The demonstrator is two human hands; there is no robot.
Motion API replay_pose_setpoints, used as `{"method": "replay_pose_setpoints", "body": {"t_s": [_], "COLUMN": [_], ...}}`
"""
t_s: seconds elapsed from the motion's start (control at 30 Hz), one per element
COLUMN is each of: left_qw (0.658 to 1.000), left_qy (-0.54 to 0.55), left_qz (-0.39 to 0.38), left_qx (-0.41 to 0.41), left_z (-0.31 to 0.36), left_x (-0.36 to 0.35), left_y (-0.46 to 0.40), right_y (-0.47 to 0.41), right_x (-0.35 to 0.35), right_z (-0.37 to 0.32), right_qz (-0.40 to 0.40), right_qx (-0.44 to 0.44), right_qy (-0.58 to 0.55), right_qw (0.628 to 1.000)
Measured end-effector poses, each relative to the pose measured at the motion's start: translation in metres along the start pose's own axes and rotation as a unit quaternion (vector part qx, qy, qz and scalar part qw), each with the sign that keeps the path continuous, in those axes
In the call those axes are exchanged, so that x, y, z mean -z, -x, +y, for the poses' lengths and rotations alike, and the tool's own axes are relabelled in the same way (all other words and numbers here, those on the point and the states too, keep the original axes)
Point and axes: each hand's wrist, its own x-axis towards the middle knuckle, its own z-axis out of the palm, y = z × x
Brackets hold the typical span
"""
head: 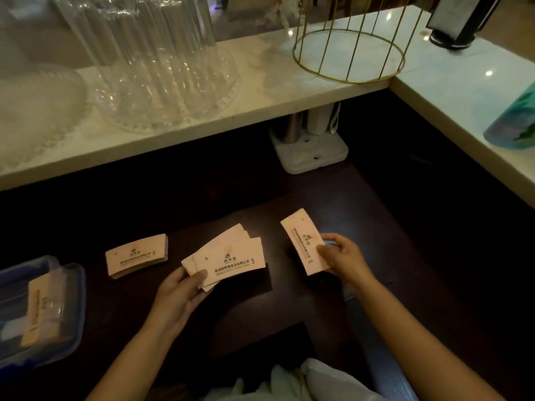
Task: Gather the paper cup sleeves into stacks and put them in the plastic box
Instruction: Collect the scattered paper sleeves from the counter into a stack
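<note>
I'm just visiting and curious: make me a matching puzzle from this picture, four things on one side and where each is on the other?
1. fanned sleeves
2. single sleeve
3. neat stack
4. gold wire stand

A. on the pale counter
B. lying alone on the dark table
C. in the left hand
D. in the right hand

Pairs: 1-C, 2-D, 3-B, 4-A

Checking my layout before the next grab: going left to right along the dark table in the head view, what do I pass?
plastic box with sleeves inside → neat stack of sleeves → fanned sleeves in the left hand → sleeve in the right hand
</note>
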Motion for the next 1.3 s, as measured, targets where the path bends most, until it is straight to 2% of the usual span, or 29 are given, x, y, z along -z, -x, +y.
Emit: {"method": "replay_pose_setpoints", "body": {"t_s": [0.1,0.17,0.27,0.37,0.5,0.57,0.63,0.7,0.77,0.83,0.97,1.03,1.07,1.13,1.23,1.3], "left_qw": [1.0,1.0,0.999,0.997,0.994,0.993,0.992,0.991,0.989,0.986,0.975,0.982,0.988,0.984,0.968,0.966], "left_qy": [-0.007,-0.011,-0.017,-0.037,-0.059,-0.069,-0.071,-0.077,-0.082,-0.09,-0.148,-0.096,-0.031,0.066,0.065,0.045], "left_qz": [0.003,-0.007,-0.012,-0.026,-0.044,-0.041,-0.03,-0.019,-0.015,-0.011,-0.005,-0.009,0.004,0.088,0.204,0.214], "left_qx": [-0.017,-0.027,-0.035,-0.059,-0.077,-0.088,-0.1,-0.11,-0.125,-0.141,-0.167,-0.162,-0.153,-0.139,-0.129,-0.138], "left_z": [0.004,0.007,0.01,0.011,0.009,0.007,0.006,0.004,0.002,-0.001,-0.006,-0.01,-0.012,-0.015,-0.013,-0.016], "left_x": [0.004,0.006,0.008,0.012,0.018,0.023,0.031,0.04,0.049,0.057,0.065,0.064,0.06,0.052,0.041,0.038], "left_y": [0.003,0.005,0.01,0.016,0.023,0.025,0.025,0.026,0.026,0.025,0.021,0.021,0.021,0.017,0.01,0.005], "right_y": [0.022,0.032,0.04,0.043,0.049,0.049,0.045,0.046,0.047,0.048,0.045,0.045,0.045,0.046,0.047,0.046], "right_x": [-0.022,-0.039,-0.062,-0.078,-0.103,-0.115,-0.119,-0.12,-0.124,-0.129,-0.145,-0.153,-0.157,-0.166,-0.179,-0.182], "right_z": [-0.019,-0.03,-0.041,-0.044,-0.041,-0.038,-0.033,-0.027,-0.016,-0.006,-0.001,0.0,0.001,0.004,0.012,0.021], "right_qz": [-0.088,-0.123,-0.117,-0.112,-0.133,-0.108,-0.082,-0.128,-0.194,-0.214,-0.192,-0.191,-0.189,-0.182,-0.161,-0.134], "right_qx": [0.079,0.146,0.202,0.239,0.328,0.371,0.356,0.279,0.245,0.3,0.419,0.447,0.454,0.461,0.445,0.418], "right_qy": [-0.024,0.032,0.178,0.233,0.299,0.3,0.26,0.189,0.16,0.209,0.31,0.338,0.35,0.363,0.345,0.337], "right_qw": [0.993,0.981,0.956,0.936,0.886,0.872,0.894,0.933,0.936,0.906,0.832,0.806,0.797,0.789,0.81,0.833]}}
